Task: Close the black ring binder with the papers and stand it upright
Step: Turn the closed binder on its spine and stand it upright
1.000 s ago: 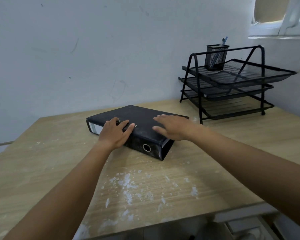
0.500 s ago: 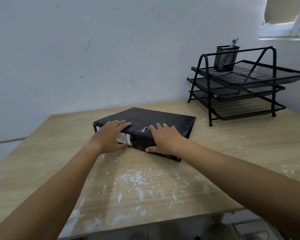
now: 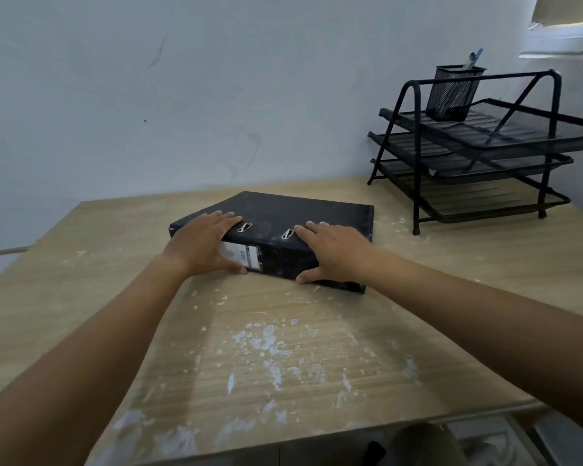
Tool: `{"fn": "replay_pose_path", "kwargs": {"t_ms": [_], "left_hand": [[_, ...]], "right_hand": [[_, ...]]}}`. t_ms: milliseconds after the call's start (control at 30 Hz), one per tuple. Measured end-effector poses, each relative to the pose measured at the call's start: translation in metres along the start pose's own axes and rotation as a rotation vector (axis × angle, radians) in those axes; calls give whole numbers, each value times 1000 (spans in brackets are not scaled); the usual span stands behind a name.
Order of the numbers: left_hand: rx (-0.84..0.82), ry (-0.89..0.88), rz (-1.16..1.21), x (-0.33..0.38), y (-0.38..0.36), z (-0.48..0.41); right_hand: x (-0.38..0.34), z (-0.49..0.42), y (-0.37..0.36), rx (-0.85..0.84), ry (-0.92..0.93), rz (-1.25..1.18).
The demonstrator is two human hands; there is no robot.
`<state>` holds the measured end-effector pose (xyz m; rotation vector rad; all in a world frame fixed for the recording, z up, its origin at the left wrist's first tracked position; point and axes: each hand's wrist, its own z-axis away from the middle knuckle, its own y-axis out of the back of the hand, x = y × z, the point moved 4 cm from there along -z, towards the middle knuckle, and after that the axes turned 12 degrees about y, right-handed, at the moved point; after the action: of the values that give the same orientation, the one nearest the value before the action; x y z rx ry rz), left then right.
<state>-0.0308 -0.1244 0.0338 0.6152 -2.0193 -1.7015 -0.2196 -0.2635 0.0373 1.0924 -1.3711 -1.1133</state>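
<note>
A scuffed black ring binder (image 3: 290,227) with a white label on its spine lies flat and closed on the pale wood-grain worktop (image 3: 283,358), spine turned toward the person, and it serves as the anchor for everything else. The left hand (image 3: 204,245) is spread over the binder's left end: its fingers (image 3: 223,218) lie flat on the top cover and its thumb presses the lower edge of the spine just beside the white label, so the hand grips that end of the binder. The right hand (image 3: 334,252) is spread likewise toward the binder's right end, fingers on the cover next to the two metal slots along the spine edge, thumb against the foot of the spine, holding the binder from that side. Both bare forearms reach in from the near edge of the worktop. White flecks and smears (image 3: 270,344) mark the worktop in front of the binder. Beyond the binder's right end and well apart from it stands a black three-tier wire mesh letter tray (image 3: 485,156), and a black mesh pen cup (image 3: 453,92) with a blue pen in it sits on the top tier. Behind the binder rises a plain pale wall (image 3: 216,95).
</note>
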Motion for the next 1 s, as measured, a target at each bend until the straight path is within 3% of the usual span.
{"fn": "replay_pose_path", "kwargs": {"t_ms": [567, 800, 1000], "left_hand": [[241, 61, 8, 50, -1, 45], [223, 43, 7, 53, 0, 48], [164, -15, -8, 64, 3, 41]], "right_hand": [[67, 18, -3, -103, 23, -204], [56, 35, -10, 123, -41, -126], [47, 52, -8, 344, -183, -241]]}}
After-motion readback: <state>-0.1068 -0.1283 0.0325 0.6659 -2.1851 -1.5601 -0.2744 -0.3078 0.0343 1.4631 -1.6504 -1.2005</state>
